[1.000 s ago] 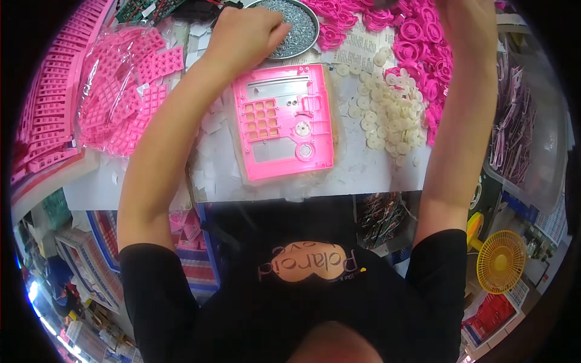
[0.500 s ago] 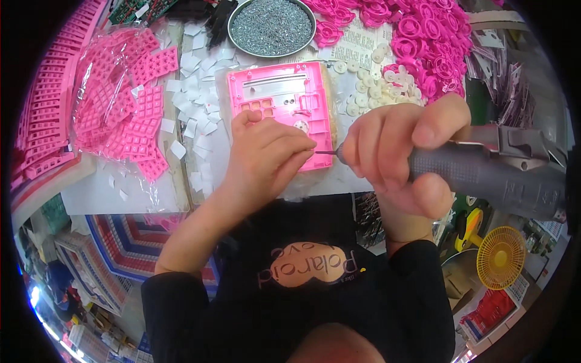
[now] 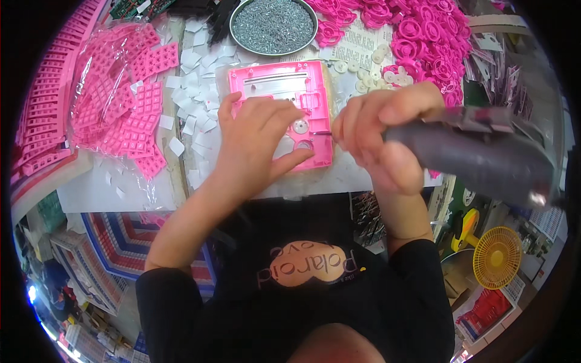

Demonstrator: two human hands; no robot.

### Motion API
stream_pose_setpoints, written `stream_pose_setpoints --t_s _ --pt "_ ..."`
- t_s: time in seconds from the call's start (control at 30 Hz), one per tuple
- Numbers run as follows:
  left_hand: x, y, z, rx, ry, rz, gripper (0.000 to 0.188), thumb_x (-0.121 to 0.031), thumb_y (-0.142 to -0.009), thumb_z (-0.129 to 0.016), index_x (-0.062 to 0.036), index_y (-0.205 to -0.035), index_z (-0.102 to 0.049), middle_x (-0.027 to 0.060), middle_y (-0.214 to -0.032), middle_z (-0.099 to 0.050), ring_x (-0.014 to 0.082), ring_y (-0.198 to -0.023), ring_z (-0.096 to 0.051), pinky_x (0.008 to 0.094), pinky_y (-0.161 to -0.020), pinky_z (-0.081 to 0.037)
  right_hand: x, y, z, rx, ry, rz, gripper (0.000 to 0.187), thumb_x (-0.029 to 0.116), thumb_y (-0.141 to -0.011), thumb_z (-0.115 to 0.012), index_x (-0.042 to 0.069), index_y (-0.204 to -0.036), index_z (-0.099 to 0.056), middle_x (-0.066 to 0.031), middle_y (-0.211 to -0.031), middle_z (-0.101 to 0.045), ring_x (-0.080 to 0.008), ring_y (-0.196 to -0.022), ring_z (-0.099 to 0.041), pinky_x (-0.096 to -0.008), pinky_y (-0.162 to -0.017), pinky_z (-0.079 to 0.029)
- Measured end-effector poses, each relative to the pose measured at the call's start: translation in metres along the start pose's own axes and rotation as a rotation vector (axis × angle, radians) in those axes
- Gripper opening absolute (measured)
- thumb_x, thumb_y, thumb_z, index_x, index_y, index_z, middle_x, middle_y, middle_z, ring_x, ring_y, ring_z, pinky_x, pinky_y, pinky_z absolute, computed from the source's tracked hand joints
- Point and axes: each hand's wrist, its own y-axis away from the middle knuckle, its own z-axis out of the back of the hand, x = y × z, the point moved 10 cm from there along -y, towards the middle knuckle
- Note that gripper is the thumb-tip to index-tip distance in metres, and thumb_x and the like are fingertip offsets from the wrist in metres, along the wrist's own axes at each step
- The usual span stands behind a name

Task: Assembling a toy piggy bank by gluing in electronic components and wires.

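A pink casing (image 3: 316, 124) is lying in the middle of the bench (image 3: 348, 178), its hollow side facing up. A pale round disc (image 3: 301, 126) is sitting in its right half, and a clear strip is running across its far part. Clear film (image 3: 223, 78) is showing at the casing's left edge.

The left hand (image 3: 257, 136) is resting over the casing's near left part; its grip is standing loose, thumb and forefinger apart, with the disc showing just right of the gap. The right hand (image 3: 387, 124) is keeping its grip clenched around a dark grey power screwdriver (image 3: 478, 154), whose body is extending rightward, blurred. Its thin bit is pointing left over the casing's right edge; I cannot tell whether it is touching.

Beyond the casing, a round metal bowl (image 3: 274, 54) is holding many small metal pieces (image 3: 273, 27). Black parts (image 3: 223, 23) are lying left of the bowl, and white paper squares (image 3: 192, 109) are scattering left of the casing. Farther left, a clear bag (image 3: 115, 97) is holding pink keypads, and pink strips (image 3: 45, 97) are stacking up beside it.

On the far right, off-white discs (image 3: 368, 78) are lying near a printed sheet (image 3: 357, 49), with magenta rings (image 3: 423, 42) piling up beyond. A yellow fan (image 3: 497, 258) is standing at near right, below the bench.
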Motion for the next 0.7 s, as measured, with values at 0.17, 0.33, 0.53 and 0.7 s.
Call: stream_pose_setpoints --t_s 0.17,0.33,0.53,0.7 --pt "-0.005 0.013 -0.025 0.257 -0.141 -0.171 0.043 -0.03 -0.075 -0.081 -0.0126 -0.112 -0.067 0.0005 -0.117 -0.064 0.023 -0.116 -0.058 0.0574 -0.111 -0.026 -0.032 0.005 0.01 -0.03 0.04 -0.013 0.029 0.007 -0.088 -0.062 0.005 -0.112 -0.045 -0.0067 -0.069 -0.053 -0.0136 -0.057 -0.048 -0.0324 -0.057 -0.046" --pt "-0.002 0.015 -0.027 0.249 -0.152 -0.149 0.043 -0.028 -0.074 -0.08 -0.0117 -0.112 -0.067 0.0007 -0.117 -0.064 0.0225 -0.118 -0.057 0.0586 -0.113 -0.024 -0.043 0.004 0.003 0.041 0.178 -0.001 0.027 0.005 -0.088 -0.063 0.005 -0.108 -0.045 -0.0085 -0.07 -0.055 -0.0142 -0.057 -0.05 -0.0324 -0.055 -0.046" --pt "0.0 0.015 -0.023 0.139 -0.141 -0.09 0.03 -0.033 -0.075 -0.08 -0.0147 -0.097 -0.072 -0.0031 -0.109 -0.063 0.0158 -0.11 -0.058 0.0599 -0.112 -0.028 -0.055 0.015 -0.012 0.192 0.484 -0.047 0.024 0.005 -0.089 -0.066 0.006 -0.103 -0.047 -0.0092 -0.074 -0.057 -0.0161 -0.061 -0.054 -0.0311 -0.058 -0.047" --pt "0.004 0.014 -0.024 0.138 -0.156 -0.079 0.031 -0.033 -0.075 -0.08 -0.0138 -0.098 -0.074 -0.0012 -0.106 -0.064 0.017 -0.113 -0.058 0.0603 -0.112 -0.029 -0.058 0.013 -0.013 0.288 0.488 -0.082 0.027 0.013 -0.09 -0.072 0.005 -0.101 -0.049 -0.0099 -0.078 -0.06 -0.0155 -0.065 -0.057 -0.0305 -0.061 -0.049"
